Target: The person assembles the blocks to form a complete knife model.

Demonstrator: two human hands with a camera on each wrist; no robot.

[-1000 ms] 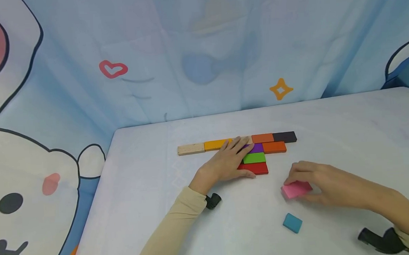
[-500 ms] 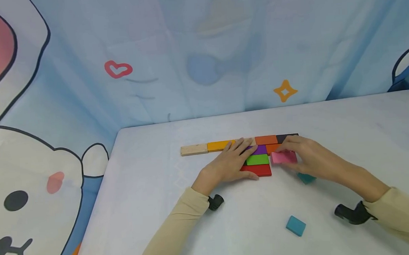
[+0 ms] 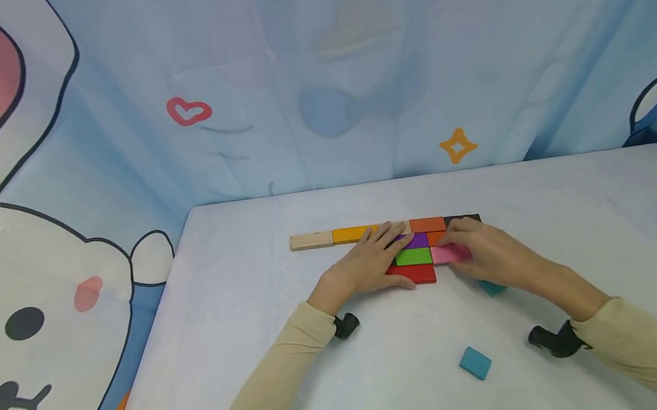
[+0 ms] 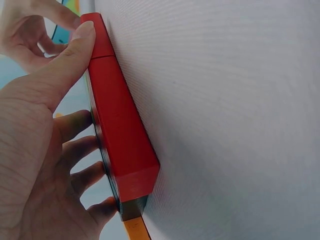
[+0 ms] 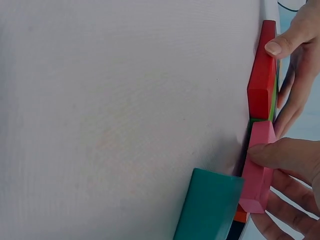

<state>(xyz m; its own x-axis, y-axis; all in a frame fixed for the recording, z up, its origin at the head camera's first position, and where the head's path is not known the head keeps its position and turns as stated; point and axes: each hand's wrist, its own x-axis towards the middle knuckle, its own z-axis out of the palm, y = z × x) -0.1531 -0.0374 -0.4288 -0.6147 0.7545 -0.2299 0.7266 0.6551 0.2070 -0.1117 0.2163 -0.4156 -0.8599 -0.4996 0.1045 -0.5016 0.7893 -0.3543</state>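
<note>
My left hand (image 3: 364, 266) lies with fingers spread over a flat layout of coloured wooden blocks. Its thumb touches the front red block (image 4: 122, 130); other blocks are hidden beneath it. My right hand (image 3: 501, 257) pinches a pink block (image 5: 258, 170) between thumb and fingers. In the head view this pink block meets the right end of the green block (image 3: 413, 257), in front of an orange block (image 3: 435, 239). A purple block (image 3: 417, 241) sits behind the green one. Partly under the right hand lies a teal block (image 5: 210, 205), just in front of the pink one.
The back row runs from a plain wood block (image 3: 311, 240) through a yellow block (image 3: 354, 234) and an orange-brown block (image 3: 426, 225) to a black block (image 3: 466, 217). A second teal block (image 3: 475, 363) lies nearer on the white tabletop (image 3: 244, 294). A printed curtain (image 3: 315, 150) hangs behind.
My right hand has carried the pink block left and away from me, down against the green block's end. One teal block has come into view beneath the hand. The left hand keeps its place.
</note>
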